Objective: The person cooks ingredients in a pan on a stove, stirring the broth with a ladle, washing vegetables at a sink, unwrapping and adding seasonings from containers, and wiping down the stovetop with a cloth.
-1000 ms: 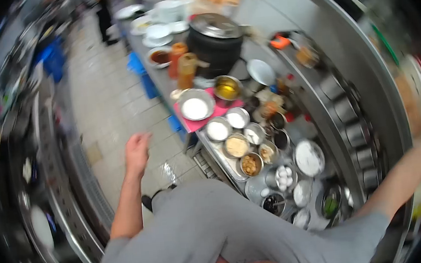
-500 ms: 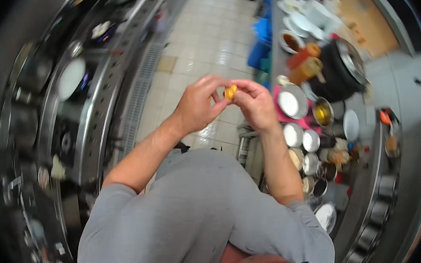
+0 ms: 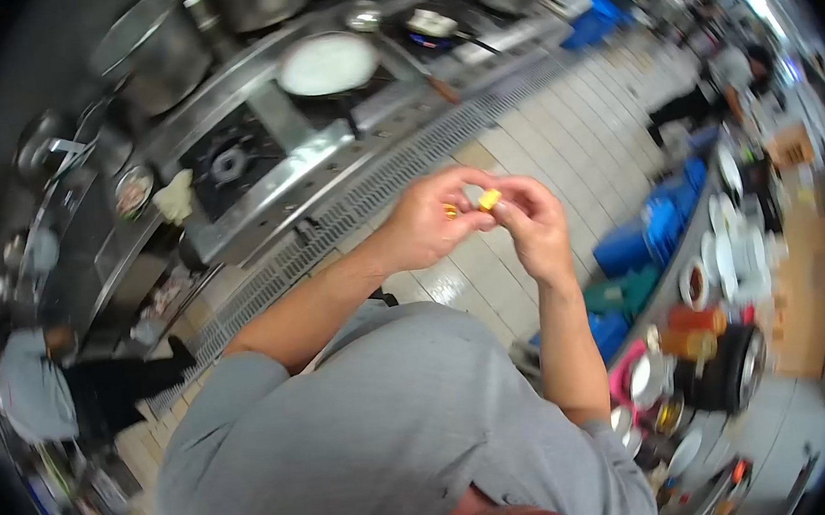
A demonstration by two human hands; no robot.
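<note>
Pinching small yellow item (image 3: 489, 200) between left hand (image 3: 427, 222) and right hand (image 3: 535, 227); direction, long axis unclear.

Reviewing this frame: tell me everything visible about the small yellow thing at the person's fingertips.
The small yellow thing is bright and smooth-looking, with a silvery-grey patch beside it; whether they join is unclear. It is held up over the tiled floor, pinched by the right hand, with the left hand's fingers curled close. Its material and full shape are too small to tell.
</note>
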